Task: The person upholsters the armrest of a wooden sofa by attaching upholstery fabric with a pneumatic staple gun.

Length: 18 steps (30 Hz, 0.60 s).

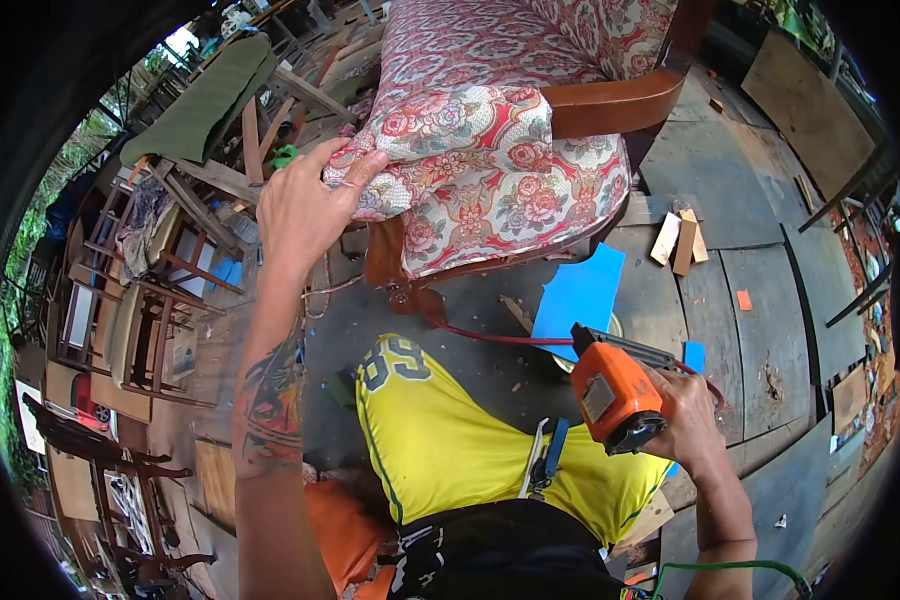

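A sofa [510, 215] covered in red and white floral fabric stands before me, with a wooden armrest [610, 103]. My left hand [308, 200] is closed on the near left edge of a floral fabric flap [460, 135], thumb on top and fingers at its far side. Wrapped in my right hand [685, 410] is an orange and black staple gun [615, 390], held above my right thigh, apart from the sofa. A red hose [490, 336] runs behind the staple gun. Beyond it lies a blue sheet [580, 295], partly covering a round container.
Wood offcuts [684, 243] lie on the plank floor [760, 330] to the right. On the left are stacked chair frames [135, 290] and a green folded cloth [205, 100]. A dark wooden frame [110, 450] sits lower left. A board [805, 105] leans at the upper right.
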### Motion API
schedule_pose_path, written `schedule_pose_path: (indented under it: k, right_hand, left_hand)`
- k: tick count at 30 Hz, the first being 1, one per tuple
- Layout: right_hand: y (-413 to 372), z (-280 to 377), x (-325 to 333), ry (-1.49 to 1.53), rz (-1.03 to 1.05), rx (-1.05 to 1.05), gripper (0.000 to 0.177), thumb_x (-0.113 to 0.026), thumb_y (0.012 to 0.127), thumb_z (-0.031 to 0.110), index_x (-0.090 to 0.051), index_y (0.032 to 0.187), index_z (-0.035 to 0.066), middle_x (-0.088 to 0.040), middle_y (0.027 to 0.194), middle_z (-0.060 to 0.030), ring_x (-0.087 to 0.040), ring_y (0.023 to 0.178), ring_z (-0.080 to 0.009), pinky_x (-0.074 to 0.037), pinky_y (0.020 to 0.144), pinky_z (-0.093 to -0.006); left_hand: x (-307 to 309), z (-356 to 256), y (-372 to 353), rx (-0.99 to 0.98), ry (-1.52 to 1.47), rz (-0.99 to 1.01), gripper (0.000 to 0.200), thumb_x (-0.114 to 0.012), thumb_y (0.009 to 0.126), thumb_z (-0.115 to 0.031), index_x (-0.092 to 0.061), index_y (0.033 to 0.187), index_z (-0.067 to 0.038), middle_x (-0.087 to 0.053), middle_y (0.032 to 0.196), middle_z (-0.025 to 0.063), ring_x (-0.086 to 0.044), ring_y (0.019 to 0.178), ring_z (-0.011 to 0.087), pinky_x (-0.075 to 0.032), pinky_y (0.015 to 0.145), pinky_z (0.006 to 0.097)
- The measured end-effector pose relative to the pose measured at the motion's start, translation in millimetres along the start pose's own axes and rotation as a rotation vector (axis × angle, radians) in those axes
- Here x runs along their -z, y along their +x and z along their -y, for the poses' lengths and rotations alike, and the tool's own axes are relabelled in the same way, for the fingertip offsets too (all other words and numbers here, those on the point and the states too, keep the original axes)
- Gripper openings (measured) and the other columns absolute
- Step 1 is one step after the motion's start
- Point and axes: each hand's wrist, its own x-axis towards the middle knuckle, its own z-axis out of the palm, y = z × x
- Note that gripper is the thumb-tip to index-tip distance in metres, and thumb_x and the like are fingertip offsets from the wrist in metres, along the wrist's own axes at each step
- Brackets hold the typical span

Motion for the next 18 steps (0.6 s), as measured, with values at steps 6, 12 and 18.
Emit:
schedule_pose_path:
  k: [6,12,18]
  right_hand:
    - [-14.9,2.6,-11.4,0.008,-0.028,-0.057,0.073,-0.082,0.059,0.028,-0.062,0.127,0.006,-0.069,0.08,-0.0161,-0.068,0.072,-0.0342,-0.055,0.066,-0.0422]
    - [-13.0,11.1,-14.2,0.036,-0.046,-0.073,0.079,-0.084,0.057,0.029,-0.061,0.13,0.008,-0.069,0.079,-0.0156,-0.069,0.073,-0.0335,-0.055,0.065,-0.0417]
    - [-9.8,20.2,-20.8,0.039,-0.065,-0.09,0.08,-0.085,0.057,0.031,-0.061,0.13,0.007,-0.069,0.079,-0.015,-0.069,0.071,-0.0328,-0.055,0.064,-0.0407]
  left_hand:
    - [0.6,-2.7,0.4,0.029,0.016,0.034,0.068,-0.062,0.081,-0.07,-0.072,0.116,-0.012,-0.071,0.104,0.0203,-0.067,0.1,0.039,-0.052,0.084,0.0445]
    - [-6.1,4.1,-1.4,-0.083,0.1,-0.061,0.065,-0.058,0.086,-0.067,-0.072,0.113,-0.01,-0.071,0.099,0.022,-0.067,0.095,0.0406,-0.052,0.081,0.047]
    - [-7.0,4.6,-2.0,-0.137,0.13,-0.091,0.065,-0.056,0.087,-0.067,-0.072,0.112,-0.009,-0.071,0.097,0.0227,-0.068,0.092,0.0409,-0.053,0.078,0.0464]
